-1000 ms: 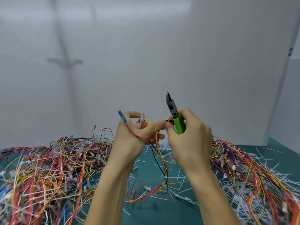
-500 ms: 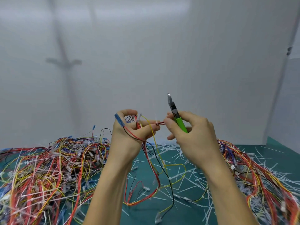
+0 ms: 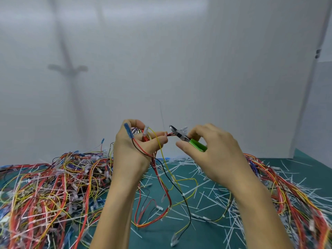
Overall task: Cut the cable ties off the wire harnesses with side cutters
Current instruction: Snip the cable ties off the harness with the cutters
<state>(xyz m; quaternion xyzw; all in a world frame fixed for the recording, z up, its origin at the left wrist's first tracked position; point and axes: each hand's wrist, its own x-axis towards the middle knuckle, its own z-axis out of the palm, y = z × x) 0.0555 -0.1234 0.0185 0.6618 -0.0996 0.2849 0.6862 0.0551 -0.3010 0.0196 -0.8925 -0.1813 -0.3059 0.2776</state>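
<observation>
My left hand (image 3: 138, 150) grips a wire harness (image 3: 161, 178) of red, yellow and black wires with a blue connector (image 3: 128, 130) sticking up; its loose ends hang down to the table. My right hand (image 3: 213, 151) holds green-handled side cutters (image 3: 188, 140), now tipped sideways. Their jaws point left at the short red wire bundle held out from my left fingertips. A white cable tie (image 3: 182, 129) sits right at the jaws. Whether the jaws are closed on it is unclear.
A big tangle of tied harnesses (image 3: 50, 191) covers the green table (image 3: 152, 236) on the left. Another heap of wires (image 3: 287, 193) lies on the right. Several cut white tie pieces (image 3: 212, 193) are scattered across the middle. A white wall stands close behind.
The cutters swung from pointing upward to lying sideways, jaws now at the bundle by my left fingertips. The harness loops dropped lower over the table.
</observation>
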